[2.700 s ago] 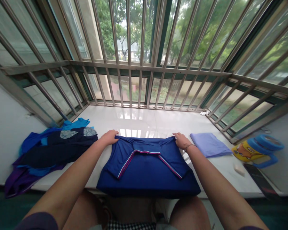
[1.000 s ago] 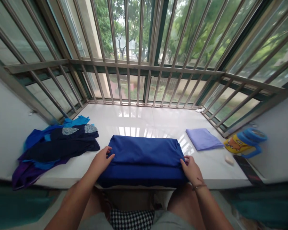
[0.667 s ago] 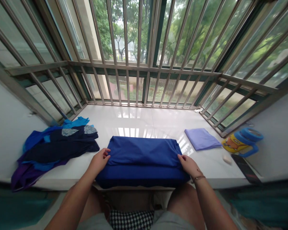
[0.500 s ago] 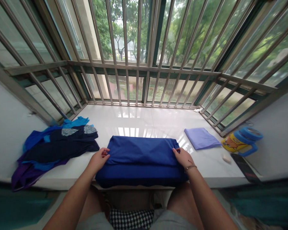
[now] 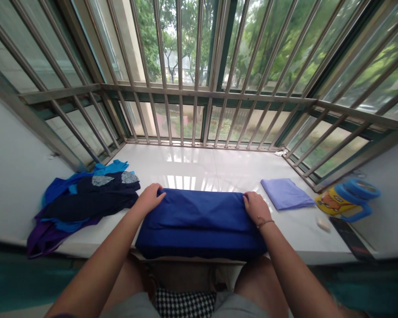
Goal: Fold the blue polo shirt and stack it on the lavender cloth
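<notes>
A dark blue cloth, folded into a wide rectangle, lies at the sill's front edge, with its near part reaching that edge. At its far left corner my left hand pinches the fabric between thumb and fingers. My right hand, with a thin bracelet at the wrist, grips the far right corner in the same way. The fingertips of both hands are partly hidden behind the cloth's far edge.
A heap of dark, blue and purple clothes lies left on the white sill. To the right are a folded lavender cloth, a yellow-and-blue jug, a small pale object and a black phone. Metal window bars stand behind.
Both hands have moved away from me, from the cloth's sides up to its far corners, and now hold them. The view has shifted slightly.
</notes>
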{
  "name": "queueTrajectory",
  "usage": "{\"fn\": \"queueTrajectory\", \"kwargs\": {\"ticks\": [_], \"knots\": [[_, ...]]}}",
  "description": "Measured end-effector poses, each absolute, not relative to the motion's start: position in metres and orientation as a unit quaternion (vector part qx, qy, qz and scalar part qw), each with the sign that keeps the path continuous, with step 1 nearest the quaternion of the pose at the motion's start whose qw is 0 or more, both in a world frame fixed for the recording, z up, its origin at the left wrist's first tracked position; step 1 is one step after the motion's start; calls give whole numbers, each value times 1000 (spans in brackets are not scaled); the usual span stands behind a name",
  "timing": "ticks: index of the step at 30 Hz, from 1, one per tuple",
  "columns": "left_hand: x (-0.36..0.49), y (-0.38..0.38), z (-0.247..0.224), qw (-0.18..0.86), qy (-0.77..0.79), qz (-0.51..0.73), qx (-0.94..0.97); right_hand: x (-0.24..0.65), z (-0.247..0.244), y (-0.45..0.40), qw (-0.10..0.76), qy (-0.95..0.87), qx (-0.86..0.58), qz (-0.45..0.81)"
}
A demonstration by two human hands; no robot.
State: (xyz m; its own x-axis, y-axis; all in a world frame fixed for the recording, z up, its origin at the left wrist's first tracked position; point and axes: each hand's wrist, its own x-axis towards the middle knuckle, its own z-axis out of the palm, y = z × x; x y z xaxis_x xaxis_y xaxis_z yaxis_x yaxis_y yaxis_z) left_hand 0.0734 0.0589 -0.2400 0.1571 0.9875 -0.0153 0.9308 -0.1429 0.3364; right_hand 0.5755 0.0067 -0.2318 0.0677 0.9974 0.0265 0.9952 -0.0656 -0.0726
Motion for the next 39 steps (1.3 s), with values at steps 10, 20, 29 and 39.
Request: {"fn": "queueTrajectory", "kwargs": {"ticks": [10,20,29,39], "knots": [[66,145,-223,246,591,-54,766,593,-230,74,-88,-738,-661,103],[73,185,-181,173,650,125,729,599,-180,126,42,-684,-728,-18],[55,47,-195,126,567,262,770,609,-180,1,209,-718,-665,-6],[28,-108,-285,210,580,183,765,644,-299,-150,194,-708,-675,74]]}}
